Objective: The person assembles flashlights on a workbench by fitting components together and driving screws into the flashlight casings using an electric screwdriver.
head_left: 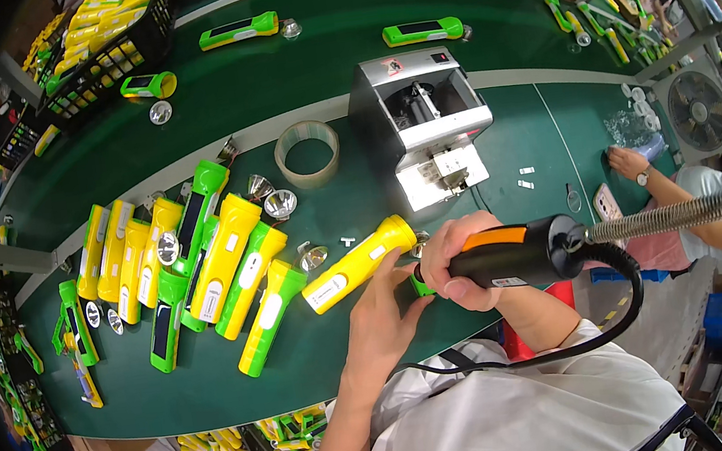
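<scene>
My right hand [466, 257] is wrapped around a black electric screwdriver [520, 252] with an orange lever, held nearly level. A coiled spring [696, 207] and a black cable run from its back end. Just left of its tip, my left hand [378, 319] has fingers and thumb curved around a flashlight; only a bright green bit [422, 287] of it shows between them, the rest being hidden. Beyond my left fingers lies a yellow flashlight [362, 266], with a shiny reflector [312, 256] beside it. Another reflector [421, 243] is partly covered near the screwdriver tip.
Several yellow and green flashlights [224, 257] lie in a row at left. A silver machine [430, 130] stands ahead, beside a tape roll [307, 153]. A black crate [119, 52] of flashlights is far left. At right, another person's hand [628, 163] rests by a phone [606, 202].
</scene>
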Demonstrator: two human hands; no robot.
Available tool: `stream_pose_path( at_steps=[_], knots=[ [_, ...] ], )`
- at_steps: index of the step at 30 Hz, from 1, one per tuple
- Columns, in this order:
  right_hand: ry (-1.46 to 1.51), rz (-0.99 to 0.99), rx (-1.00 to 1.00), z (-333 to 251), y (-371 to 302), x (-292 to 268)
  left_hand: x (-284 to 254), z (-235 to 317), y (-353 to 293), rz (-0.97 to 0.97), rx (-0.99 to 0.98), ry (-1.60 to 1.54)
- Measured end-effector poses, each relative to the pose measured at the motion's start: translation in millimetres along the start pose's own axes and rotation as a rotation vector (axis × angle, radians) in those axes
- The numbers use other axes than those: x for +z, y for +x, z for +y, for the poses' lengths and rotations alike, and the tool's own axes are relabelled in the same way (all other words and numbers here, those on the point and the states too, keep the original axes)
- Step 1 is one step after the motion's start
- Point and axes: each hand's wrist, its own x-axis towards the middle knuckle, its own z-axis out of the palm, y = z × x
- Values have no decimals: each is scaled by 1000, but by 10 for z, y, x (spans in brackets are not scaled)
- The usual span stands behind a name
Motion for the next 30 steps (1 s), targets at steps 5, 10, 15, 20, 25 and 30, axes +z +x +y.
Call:
stream_pose_path(
  at_steps=[5, 10, 15, 20, 25, 30],
  knots=[
    [-80, 48, -126, 53, 16, 158, 17, -59, -41, -11, 10, 4],
    [-103, 25, -103, 37, 76, 194, 14, -64, -40, 17, 58, 5],
    [38, 48, -305, -41, 66, 91, -20, 0, -8, -43, 63, -5],
    [32, 380, -390, -404, 195, -341, -60, 72, 8, -41, 146, 108],
    [-127, 477, -352, -385, 447, -547, -6, 10, 33, -64, 91, 122],
    [-127, 360, -376, -241, 482, -633, 13, -17, 81, -61, 105, 109]
  ],
)
